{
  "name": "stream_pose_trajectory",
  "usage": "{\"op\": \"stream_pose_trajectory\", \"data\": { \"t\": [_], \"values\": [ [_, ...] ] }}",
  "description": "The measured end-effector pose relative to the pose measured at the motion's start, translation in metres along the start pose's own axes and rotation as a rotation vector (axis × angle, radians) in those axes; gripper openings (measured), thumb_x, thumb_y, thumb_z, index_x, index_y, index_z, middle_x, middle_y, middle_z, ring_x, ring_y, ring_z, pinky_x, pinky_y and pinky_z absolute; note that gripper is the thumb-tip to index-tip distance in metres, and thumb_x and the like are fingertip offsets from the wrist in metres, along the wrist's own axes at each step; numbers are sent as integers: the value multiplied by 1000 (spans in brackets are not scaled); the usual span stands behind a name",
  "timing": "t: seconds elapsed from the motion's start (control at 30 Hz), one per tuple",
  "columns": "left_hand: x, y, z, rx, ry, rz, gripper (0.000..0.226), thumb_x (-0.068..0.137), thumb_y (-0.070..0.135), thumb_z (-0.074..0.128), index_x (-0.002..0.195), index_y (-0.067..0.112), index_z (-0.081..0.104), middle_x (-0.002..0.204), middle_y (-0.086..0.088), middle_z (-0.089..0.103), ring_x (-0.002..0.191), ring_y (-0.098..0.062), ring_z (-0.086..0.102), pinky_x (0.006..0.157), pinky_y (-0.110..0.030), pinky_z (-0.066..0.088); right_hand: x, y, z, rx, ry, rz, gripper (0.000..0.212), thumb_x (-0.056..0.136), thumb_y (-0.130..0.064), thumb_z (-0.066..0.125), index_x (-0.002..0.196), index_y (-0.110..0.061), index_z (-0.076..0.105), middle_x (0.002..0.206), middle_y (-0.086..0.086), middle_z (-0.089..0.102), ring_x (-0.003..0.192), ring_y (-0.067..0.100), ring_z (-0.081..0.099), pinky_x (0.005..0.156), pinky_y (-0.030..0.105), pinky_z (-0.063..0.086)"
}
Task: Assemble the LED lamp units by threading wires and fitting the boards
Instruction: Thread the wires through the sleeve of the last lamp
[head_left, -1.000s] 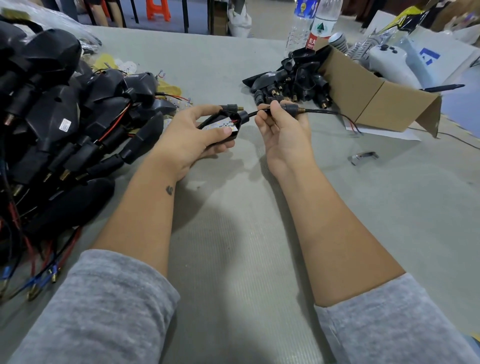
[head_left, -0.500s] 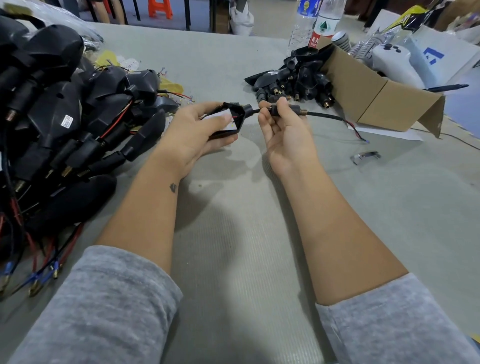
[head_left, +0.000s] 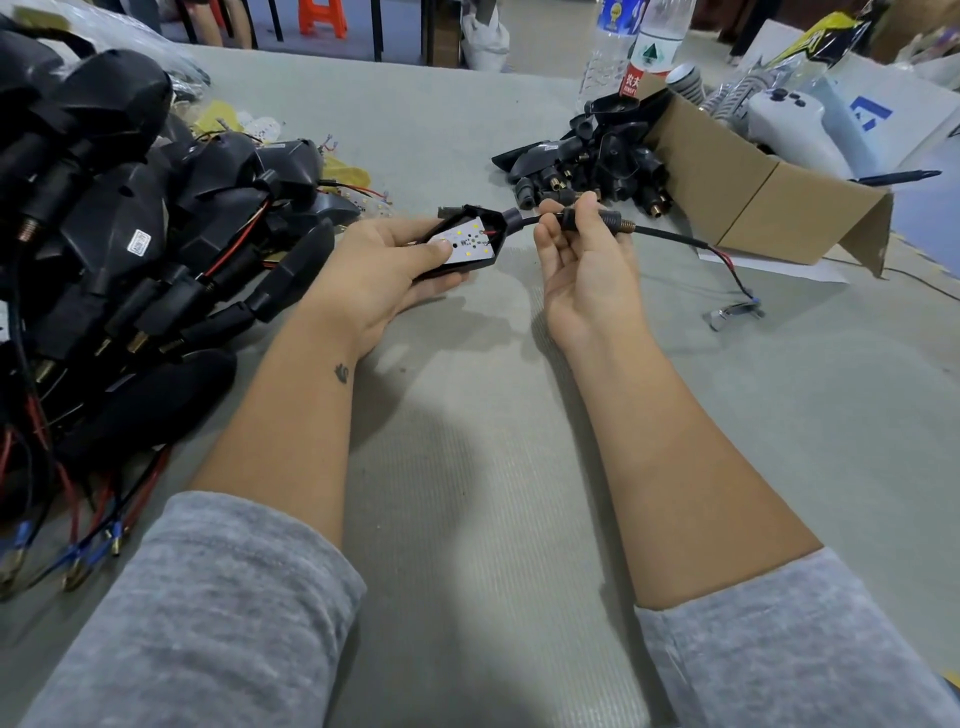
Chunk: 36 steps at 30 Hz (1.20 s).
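Note:
My left hand (head_left: 384, 270) grips a black lamp housing (head_left: 493, 228), its open side turned up toward me. A white LED board (head_left: 467, 243) lies inside it, with my thumb pressing on the board's near end. My right hand (head_left: 587, 260) pinches the black threaded stem (head_left: 592, 221) just right of the housing. A black cable (head_left: 675, 236) runs out of the stem to the right and ends in red and black wires (head_left: 732, 270) on the table.
A big heap of wired black lamp units (head_left: 130, 234) fills the left side. Loose black housings (head_left: 587, 166) spill from an open cardboard box (head_left: 753, 202) at the back right. Water bottles (head_left: 649, 47) stand behind. A small metal clip (head_left: 732, 314) lies right of my hands.
My left hand has turned the housing so its open side and the white board face up. The right hand has drawn the stem and cable slightly right.

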<state>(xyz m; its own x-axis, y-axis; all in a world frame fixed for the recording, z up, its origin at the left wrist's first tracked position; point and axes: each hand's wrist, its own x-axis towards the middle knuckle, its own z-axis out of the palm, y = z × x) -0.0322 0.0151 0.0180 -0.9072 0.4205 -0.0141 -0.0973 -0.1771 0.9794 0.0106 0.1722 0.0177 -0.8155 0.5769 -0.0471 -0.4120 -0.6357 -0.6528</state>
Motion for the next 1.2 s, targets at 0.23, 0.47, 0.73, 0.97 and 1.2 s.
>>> {"op": "stream_pose_trajectory", "data": {
  "t": [0.23, 0.47, 0.73, 0.97, 1.2],
  "values": [
    [2, -3, -6, 56, 45, 58, 33, 95, -3, 53, 125, 6, 61, 105, -1, 70, 89, -9, 70, 76, -18, 55, 3, 1, -2, -111, -16, 43, 28, 105, -24, 42, 87, -7, 55, 80, 12, 67, 62, 16, 60, 60, 22, 55],
    [1, -2, -11, 70, -34, 97, 32, 94, -4, 54, 117, 16, 65, 98, 7, 74, 94, -10, 71, 76, -18, 55, 1, 1, -3, -291, 15, 77, 18, 100, -25, 53, 92, -9, 57, 73, 2, 54, 56, 10, 49, 53, 18, 46],
    [1, -3, -8, 113, -23, 105, 33, 95, -4, 53, 117, 18, 65, 99, 6, 73, 91, -8, 71, 74, -16, 54, -3, 1, 0, -362, -104, 91, 25, 100, -22, 49, 86, -6, 62, 67, 1, 52, 52, 8, 46, 51, 20, 40],
    [1, -3, -10, 176, 33, 115, 35, 95, -4, 53, 121, 17, 62, 99, 3, 71, 84, -6, 70, 74, -16, 55, -1, -1, -2, -311, -61, 23, 28, 105, -26, 41, 94, -10, 61, 81, 8, 62, 60, 15, 60, 58, 23, 53],
    [3, -4, -14, 199, 53, 108, 34, 95, -4, 53, 122, 13, 63, 96, 4, 71, 79, -7, 70, 68, -14, 53, 2, 0, -5, -367, 54, -60, 26, 102, -20, 49, 87, -10, 68, 73, -1, 53, 55, 6, 45, 54, 18, 46]
  ]
}}
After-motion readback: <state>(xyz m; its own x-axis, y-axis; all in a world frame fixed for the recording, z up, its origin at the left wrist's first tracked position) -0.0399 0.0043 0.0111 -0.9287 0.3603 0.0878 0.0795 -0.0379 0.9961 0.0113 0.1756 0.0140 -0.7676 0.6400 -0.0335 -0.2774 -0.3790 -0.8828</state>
